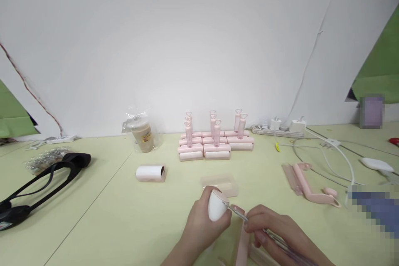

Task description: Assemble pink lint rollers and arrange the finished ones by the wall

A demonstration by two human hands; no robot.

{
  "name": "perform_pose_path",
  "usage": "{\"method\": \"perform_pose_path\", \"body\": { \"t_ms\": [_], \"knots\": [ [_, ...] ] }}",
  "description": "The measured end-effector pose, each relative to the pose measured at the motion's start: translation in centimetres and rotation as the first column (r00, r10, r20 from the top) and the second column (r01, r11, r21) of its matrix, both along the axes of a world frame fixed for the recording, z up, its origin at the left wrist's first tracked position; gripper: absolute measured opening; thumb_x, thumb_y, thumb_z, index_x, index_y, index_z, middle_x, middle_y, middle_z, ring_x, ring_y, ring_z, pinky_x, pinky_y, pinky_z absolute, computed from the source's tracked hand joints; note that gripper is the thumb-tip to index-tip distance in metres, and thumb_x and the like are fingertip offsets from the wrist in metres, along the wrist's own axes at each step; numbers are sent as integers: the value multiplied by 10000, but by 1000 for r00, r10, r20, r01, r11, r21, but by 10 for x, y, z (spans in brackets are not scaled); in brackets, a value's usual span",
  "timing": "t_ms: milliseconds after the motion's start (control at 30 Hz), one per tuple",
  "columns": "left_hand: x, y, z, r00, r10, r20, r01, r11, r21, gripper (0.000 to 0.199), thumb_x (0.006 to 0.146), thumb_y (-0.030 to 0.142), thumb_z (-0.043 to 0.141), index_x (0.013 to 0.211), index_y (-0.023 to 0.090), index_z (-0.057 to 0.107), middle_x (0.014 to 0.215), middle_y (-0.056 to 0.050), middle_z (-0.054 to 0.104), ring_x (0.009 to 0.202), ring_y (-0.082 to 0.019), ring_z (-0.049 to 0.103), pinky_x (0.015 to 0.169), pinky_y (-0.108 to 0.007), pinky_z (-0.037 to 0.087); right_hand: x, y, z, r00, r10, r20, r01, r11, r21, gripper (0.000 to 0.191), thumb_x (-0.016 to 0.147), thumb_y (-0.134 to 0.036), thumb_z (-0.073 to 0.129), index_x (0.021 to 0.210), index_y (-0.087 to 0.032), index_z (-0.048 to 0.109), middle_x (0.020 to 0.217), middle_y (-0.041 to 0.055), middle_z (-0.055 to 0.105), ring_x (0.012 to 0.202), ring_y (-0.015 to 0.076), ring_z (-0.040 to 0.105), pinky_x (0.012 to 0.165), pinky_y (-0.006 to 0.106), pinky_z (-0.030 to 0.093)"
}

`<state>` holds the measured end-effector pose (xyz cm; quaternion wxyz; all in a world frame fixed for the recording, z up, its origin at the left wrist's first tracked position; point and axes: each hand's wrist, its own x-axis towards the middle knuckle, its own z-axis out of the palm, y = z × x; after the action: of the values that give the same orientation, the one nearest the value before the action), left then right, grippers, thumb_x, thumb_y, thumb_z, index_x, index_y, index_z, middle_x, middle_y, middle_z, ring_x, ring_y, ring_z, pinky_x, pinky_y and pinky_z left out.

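My left hand (204, 224) is wrapped round a white lint-roller refill roll (216, 207), its end tilted up toward the right. In my right hand (274, 228) are thin metal tweezers (238, 212), gripped like a pen, with the tip touching the roll's upper edge. Below the hands lies a pink lint-roller handle part (242, 243), partly hidden by my right hand. Just beyond my left hand a clear pinkish cover (221, 185) rests on the table. Farther left lies another white roll (149, 173) in a clear cover.
Several assembled pink lint rollers (215, 149) stand grouped near the wall. Left of them is a bagged drink cup (143, 135). A black frame-like object (62, 178) lies far left. At right are a pink handle piece (308, 187), white cables (330, 162) and a power strip (280, 132).
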<state>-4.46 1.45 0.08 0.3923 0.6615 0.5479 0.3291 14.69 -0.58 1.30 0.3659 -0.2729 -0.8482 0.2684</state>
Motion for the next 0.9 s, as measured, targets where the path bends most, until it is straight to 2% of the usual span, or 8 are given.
{"method": "perform_pose_path", "body": {
  "t_ms": [167, 333, 500, 633, 800, 900],
  "knots": [
    [1, 0, 1, 999, 3, -34, -3, 1000, -10, 209, 712, 295, 527, 904, 271, 450, 690, 46, 539, 621, -151, 516, 513, -219, 352, -1, 2, -2, 999, -8, -51, 10, 999, 41, 195, 868, -144, 351, 939, -234, 509, 763, 29, 536, 622, 123, 529, 553, 216, 427],
    [-2, -1, 3, 996, 6, -85, -5, 1000, 4, 218, 701, 285, 523, 908, 263, 460, 709, 36, 558, 629, -157, 524, 536, -223, 358, 0, 3, 1, 999, -7, 45, 3, 994, 106, 216, 850, -115, 384, 966, -222, 532, 822, 46, 568, 658, 124, 570, 591, 210, 462],
    [-2, 1, 6, 991, 6, -137, -6, 1000, 3, 236, 693, 296, 526, 917, 254, 463, 723, 22, 582, 643, -171, 540, 552, -229, 368, 1, 4, 2, 998, -52, 32, 48, 991, 123, 228, 868, -175, 375, 929, -214, 591, 820, 58, 591, 669, 127, 592, 599, 199, 488],
    [-2, 1, 6, 988, 12, -155, -12, 1000, 1, 231, 691, 295, 523, 911, 256, 466, 734, 20, 592, 650, -176, 548, 562, -234, 373, 1, 4, 1, 997, -42, 58, 35, 992, 125, 239, 866, -172, 379, 945, -218, 599, 827, 64, 600, 669, 127, 594, 606, 204, 493],
    [-3, 1, 5, 984, 22, -178, -23, 1000, -4, 248, 676, 298, 534, 914, 250, 482, 733, 16, 601, 653, -181, 555, 561, -235, 374, -1, 3, -6, 996, -89, -5, 89, 987, 137, 242, 874, -220, 371, 902, -218, 611, 793, 60, 602, 627, 125, 601, 571, 189, 494],
    [-4, 3, 5, 983, 32, -181, -34, 999, -5, 262, 678, 305, 536, 931, 246, 496, 736, 12, 607, 652, -184, 558, 556, -235, 376, 1, 6, -7, 994, -97, 41, 89, 984, 155, 240, 878, -215, 368, 923, -220, 604, 813, 53, 602, 627, 114, 603, 575, 173, 484]
  ]
}}
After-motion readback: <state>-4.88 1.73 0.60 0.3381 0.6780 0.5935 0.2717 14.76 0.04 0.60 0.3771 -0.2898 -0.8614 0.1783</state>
